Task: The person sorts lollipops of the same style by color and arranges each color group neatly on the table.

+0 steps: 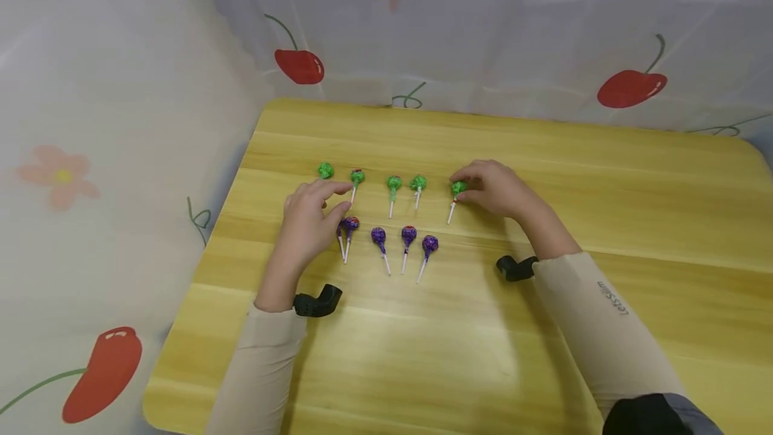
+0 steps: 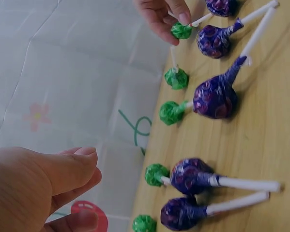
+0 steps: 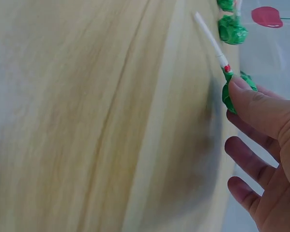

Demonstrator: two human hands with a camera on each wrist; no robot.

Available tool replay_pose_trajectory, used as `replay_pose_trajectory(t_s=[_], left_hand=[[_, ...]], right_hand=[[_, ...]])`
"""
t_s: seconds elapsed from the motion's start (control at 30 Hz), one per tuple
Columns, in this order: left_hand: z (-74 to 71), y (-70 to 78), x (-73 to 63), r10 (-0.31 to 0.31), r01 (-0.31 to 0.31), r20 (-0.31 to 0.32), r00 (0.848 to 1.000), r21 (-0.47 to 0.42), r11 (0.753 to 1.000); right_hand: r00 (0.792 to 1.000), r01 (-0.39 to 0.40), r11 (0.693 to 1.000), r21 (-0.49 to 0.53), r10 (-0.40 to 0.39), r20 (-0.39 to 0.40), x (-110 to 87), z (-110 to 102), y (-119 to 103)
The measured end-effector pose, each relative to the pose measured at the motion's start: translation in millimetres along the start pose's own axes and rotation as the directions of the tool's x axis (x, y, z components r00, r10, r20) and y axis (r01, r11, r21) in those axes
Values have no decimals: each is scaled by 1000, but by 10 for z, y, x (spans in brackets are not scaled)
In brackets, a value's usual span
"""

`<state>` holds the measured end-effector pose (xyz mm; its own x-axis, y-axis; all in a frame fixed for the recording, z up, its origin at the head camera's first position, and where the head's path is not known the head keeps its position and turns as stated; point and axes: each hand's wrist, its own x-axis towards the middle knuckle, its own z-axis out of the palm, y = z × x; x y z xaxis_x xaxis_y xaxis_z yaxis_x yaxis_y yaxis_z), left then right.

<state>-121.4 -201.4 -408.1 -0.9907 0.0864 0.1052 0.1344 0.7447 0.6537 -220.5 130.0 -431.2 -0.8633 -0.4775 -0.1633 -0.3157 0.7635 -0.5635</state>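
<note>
My right hand (image 1: 495, 188) pinches a green-wrapped lollipop (image 1: 458, 187) by its head, between thumb and index finger. In the right wrist view its white stick (image 3: 210, 36) points away from the hand, while the other fingers are spread. At the left, my left hand (image 1: 308, 220) hovers with thumb and fingers apart, holding nothing. From the head view it partly hides a green lollipop (image 1: 325, 170) and a purple lollipop (image 1: 341, 232). More green lollipops (image 1: 394, 183) lie in a back row. Several purple lollipops (image 1: 378, 236) form a row in front of them.
The wooden table (image 1: 604, 207) has rounded corners and extends far to the right of the lollipops. A pale curtain (image 1: 483, 25) with cherry and flower prints hangs behind it and along the left side. Black wrist-worn devices (image 1: 318, 301) sit at both sleeve cuffs.
</note>
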Motion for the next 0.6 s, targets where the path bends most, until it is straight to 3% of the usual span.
replay_pose_trajectory(t_s=[0.3,0.47,0.6], left_hand=[[-10,-144,-122,-31,31,-19,999,3,1000],[40,-201,-168,-54,54,-18,998,11,998],[52,-194,-175,-63,63,-12,998,20,998]], right_hand=[[999,-5,999,44,3,45,39,58,46],[998,38,999,-21,-37,49,33,58,72],[999,53,994,-94,-54,1,-14,-1,36]])
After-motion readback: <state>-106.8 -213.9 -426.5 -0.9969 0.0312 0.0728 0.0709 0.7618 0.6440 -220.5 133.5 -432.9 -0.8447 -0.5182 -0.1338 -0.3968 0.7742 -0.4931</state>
